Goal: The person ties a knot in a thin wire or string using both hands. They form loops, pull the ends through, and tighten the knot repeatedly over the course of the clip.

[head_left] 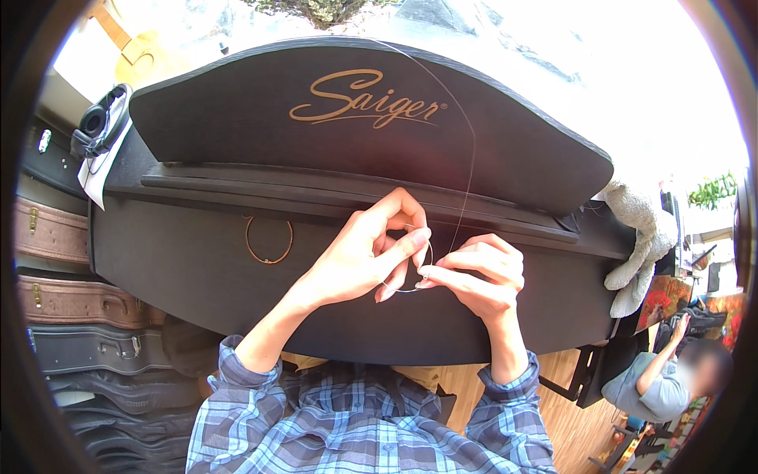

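Observation:
A thin silvery string (474, 146), like a guitar string, is between my hands. Part of it loops in a small ring around my fingers, while its long free end arcs up past the upright black panel. My left hand (371, 249) pinches the loop between thumb and fingers. On the other side, my right hand (483, 272) is closed, thumb against forefinger, at the loop's right edge by a tiny pale piece, perhaps the string's end. Left of my hands, a coiled bronze-coloured string (267, 261) lies on the black surface (197, 261).
A black panel (237, 118) with gold lettering stands upright behind a ledge. Headphones (99, 122) are at far left, above stacked instrument cases (87, 300). A grey plush toy (636, 245) hangs over the right end. Another person (655, 379) is at lower right.

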